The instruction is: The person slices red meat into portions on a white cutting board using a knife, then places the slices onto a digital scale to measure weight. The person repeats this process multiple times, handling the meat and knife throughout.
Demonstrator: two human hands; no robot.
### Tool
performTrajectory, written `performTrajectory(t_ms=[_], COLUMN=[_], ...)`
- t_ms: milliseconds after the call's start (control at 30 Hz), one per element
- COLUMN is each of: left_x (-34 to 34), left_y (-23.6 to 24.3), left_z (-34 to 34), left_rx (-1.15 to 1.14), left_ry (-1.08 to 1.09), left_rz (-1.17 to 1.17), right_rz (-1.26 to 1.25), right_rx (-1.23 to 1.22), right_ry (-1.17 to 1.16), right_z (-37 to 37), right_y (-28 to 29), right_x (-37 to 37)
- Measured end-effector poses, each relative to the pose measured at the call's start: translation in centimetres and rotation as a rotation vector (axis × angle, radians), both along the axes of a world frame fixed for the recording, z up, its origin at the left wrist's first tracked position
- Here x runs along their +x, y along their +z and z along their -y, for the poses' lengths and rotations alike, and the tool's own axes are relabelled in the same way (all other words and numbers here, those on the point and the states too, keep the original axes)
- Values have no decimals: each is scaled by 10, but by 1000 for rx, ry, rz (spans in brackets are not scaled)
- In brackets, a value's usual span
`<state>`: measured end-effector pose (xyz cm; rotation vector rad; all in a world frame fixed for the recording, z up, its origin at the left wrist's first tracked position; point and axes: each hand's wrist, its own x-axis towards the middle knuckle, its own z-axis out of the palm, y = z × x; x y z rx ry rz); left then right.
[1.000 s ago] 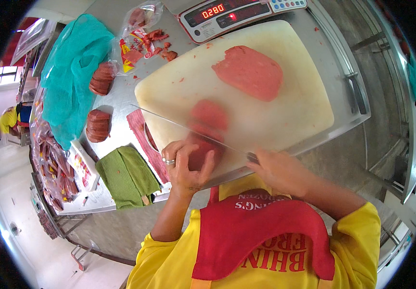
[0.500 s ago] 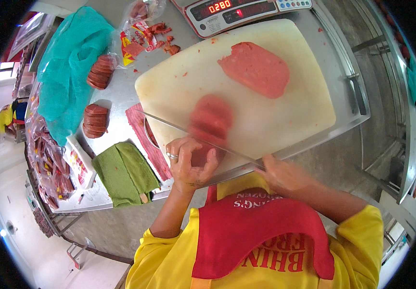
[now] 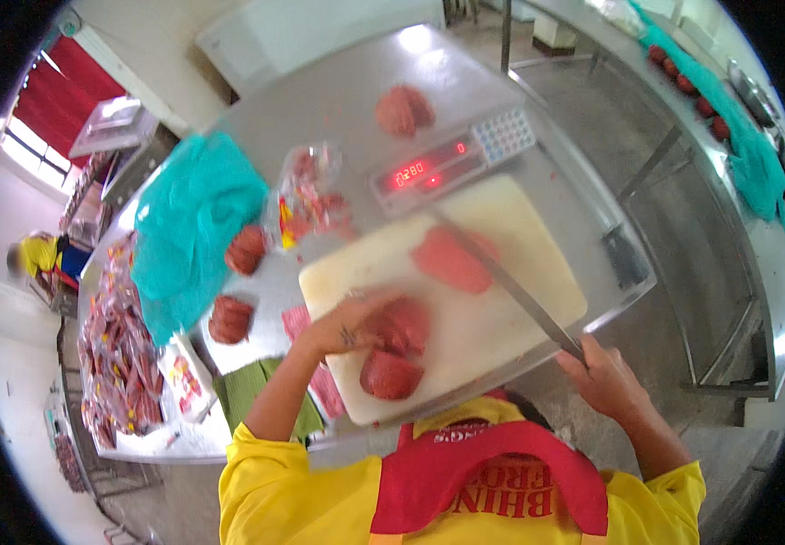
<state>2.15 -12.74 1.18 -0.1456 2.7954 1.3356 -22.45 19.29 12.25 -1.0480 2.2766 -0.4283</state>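
Observation:
My left hand (image 3: pixel 347 327) is closed over a stack of reddish meat slices (image 3: pixel 406 322) on the left part of the white cutting board (image 3: pixel 545 254). Its fingertips are blurred and partly hidden by the meat. Just nearer to me lies a rounded chunk of the same meat (image 3: pixel 392 375). In my right hand (image 3: pixel 606 380), closed round the handle, is a long knife (image 3: pixel 521 302); its blade points away and to the left, raised over the board. A flat pink meat piece (image 3: pixel 451 262) rests beyond, partly behind the blade.
A digital scale (image 3: pixel 451 165) stands behind the board, with more sliced meat (image 3: pixel 403 111) beyond. Two slice stacks (image 3: pixel 245 250) (image 3: pixel 231 319) sit left beside teal netting (image 3: pixel 194 227). A green cloth (image 3: pixel 251 392), bagged meats (image 3: pixel 120 354) and a second knife's dark handle (image 3: pixel 624 254) are around.
The knife has lifted off the meat and swung right, away from my left hand. My left hand has shifted forward with slices, leaving a chunk nearer me. The view has tilted up.

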Motion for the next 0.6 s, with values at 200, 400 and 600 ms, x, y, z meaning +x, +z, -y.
performTrajectory(t_ms=[200,400,600], left_x=[-47,-56,-38], left_y=[19,20,29], left_z=[0,-4,19], left_rx=[-381,-451,-202], left_ry=[-342,-473,-136], left_rz=[225,308,141], right_rz=[-254,-316,-297], right_rx=[173,-102,-13], right_ry=[-202,-122,-41], right_z=[-56,-44,-9], right_y=[-30,-97,-80], right_x=[-15,-20,-26])
